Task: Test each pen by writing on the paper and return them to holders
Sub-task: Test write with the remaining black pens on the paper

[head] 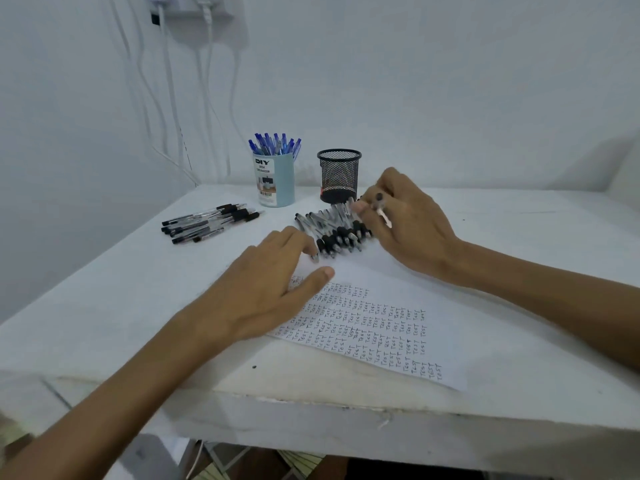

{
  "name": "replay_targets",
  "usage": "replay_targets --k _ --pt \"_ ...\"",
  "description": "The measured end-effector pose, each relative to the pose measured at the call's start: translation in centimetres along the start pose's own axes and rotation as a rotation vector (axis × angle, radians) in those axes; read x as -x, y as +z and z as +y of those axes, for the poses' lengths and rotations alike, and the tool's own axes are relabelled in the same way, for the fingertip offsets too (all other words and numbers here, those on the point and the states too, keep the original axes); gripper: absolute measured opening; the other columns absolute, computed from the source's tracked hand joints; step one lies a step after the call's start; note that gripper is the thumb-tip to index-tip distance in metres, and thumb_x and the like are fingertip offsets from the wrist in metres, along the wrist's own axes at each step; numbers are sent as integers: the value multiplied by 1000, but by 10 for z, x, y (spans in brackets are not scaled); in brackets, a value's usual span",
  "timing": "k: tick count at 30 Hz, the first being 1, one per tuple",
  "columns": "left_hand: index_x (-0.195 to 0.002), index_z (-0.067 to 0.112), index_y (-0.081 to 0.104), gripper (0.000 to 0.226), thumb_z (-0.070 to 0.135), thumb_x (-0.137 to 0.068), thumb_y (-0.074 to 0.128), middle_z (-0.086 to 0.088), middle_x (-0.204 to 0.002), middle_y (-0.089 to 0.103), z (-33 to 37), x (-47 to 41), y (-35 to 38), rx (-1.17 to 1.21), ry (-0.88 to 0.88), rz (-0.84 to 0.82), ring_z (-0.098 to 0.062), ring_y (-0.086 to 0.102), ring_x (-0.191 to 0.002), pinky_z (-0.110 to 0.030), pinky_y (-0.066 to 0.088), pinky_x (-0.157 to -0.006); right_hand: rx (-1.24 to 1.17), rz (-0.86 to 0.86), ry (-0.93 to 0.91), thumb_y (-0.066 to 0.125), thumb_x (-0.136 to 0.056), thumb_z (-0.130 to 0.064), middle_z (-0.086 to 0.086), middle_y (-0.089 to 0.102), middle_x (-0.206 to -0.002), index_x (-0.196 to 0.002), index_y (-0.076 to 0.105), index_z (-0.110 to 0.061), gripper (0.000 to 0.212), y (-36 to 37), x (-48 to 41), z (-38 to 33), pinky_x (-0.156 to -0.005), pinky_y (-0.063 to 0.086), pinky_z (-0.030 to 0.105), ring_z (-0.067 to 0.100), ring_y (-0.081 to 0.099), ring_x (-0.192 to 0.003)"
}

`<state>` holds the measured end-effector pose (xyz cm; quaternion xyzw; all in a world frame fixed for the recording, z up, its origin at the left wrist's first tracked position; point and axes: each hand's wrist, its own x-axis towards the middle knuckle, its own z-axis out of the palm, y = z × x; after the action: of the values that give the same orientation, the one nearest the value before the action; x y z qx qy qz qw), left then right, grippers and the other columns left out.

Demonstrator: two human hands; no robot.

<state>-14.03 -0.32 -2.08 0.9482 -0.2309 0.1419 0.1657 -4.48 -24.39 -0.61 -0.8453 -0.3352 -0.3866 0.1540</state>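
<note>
Saw one pen clamped in the curled fingers of the right hand, just right of frame centre, its dark end poking up between the knuckles and its pale end pointing down. Found that hand hovering over the far end of a fanned row of clear pens with black grips, lying at frame centre. Could not tell whether the row lay on the sheet or just beyond its upper edge.

Noted the left hand spread flat, fingers straight and apart, on the upper left corner of the paper, fingertips touching the nearest pen in the row. Read the sheet as filled with slanting lines of the word "TEST".

Spotted the black mesh holder just above the row, and the pale blue holder to its left, packed with blue pens. Counted a separate bundle of black pens further left on the white table. Made out white cables hanging down the wall at upper left.
</note>
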Motion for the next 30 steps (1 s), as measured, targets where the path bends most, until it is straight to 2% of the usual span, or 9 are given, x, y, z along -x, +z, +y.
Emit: replay_targets --k 4,6,8,10,12,14,18,23,30 --pt "-115 34 45 49 74 -96 24 18 -116 46 15 4 16 -14 -6 32 -4 44 -105 -31 37 -89 -162 -64 226 24 -104 -56 -8 62 -63 -103 66 -19 56 -11 12 2 -56 44 28 6 61 -57" --pt "-111 34 45 49 76 -93 27 18 -113 46 15 5 21 -44 -8 25 -6 43 -103 -30 34 -89 -505 -76 416 33 -105 -53 2 70 -65 -103 72 -14 54 -16 19 0 -55 51 25 11 69 -58" --pt "-111 34 47 53 79 -90 29 18 -114 46 14 6 23 -40 -17 8 -5 42 -105 -30 34 -91 -829 -115 629 46 -103 -51 12 74 -73 -97 73 -6 53 -19 22 -4 -50 52 28 27 73 -63" --pt "-113 35 47 56 82 -87 30 19 -116 46 14 7 23 -41 -26 -2 -5 42 -108 -30 35 -92 -984 -195 743 60 -98 -46 14 74 -77 -94 71 0 48 -20 24 -6 -47 49 30 32 70 -64" --pt "-113 37 47 58 86 -85 31 20 -117 46 14 7 23 -41 -33 -5 -5 43 -109 -31 37 -93 -1030 -291 745 71 -93 -33 13 67 -70 -90 68 -2 31 -20 27 -10 -43 43 29 26 59 -55" --pt "-112 38 46 62 90 -82 31 20 -116 46 15 7 23 -37 -47 -11 -6 43 -109 -32 38 -93 -1070 -392 709 68 -95 -25 14 64 -68 -92 65 -5 21 -22 29 -16 -41 39 29 24 53 -51" --pt "-110 39 45 65 93 -78 32 20 -114 46 16 7 23 -33 -59 -13 -6 43 -108 -32 38 -94 -1112 -542 583 60 -101 -17 21 72 -82 -101 65 0 18 -27 31 -22 -42 43 25 24 62 -59" --pt "-111 38 45 66 94 -77 31 20 -115 46 16 7 23 -28 -65 -13 -5 42 -108 -32 37 -94 -950 -510 499 64 -90 5 24 67 -67 -81 62 5 9 -25 34 -21 -45 43 26 22 54 -47" --pt "-112 39 45 67 94 -77 31 21 -118 45 16 7 23 -34 -68 -16 -4 42 -110 -31 38 -95 -886 -469 422 66 -87 4 20 65 -63 -73 63 -1 15 -24 36 -20 -57 46 31 24 59 -57"
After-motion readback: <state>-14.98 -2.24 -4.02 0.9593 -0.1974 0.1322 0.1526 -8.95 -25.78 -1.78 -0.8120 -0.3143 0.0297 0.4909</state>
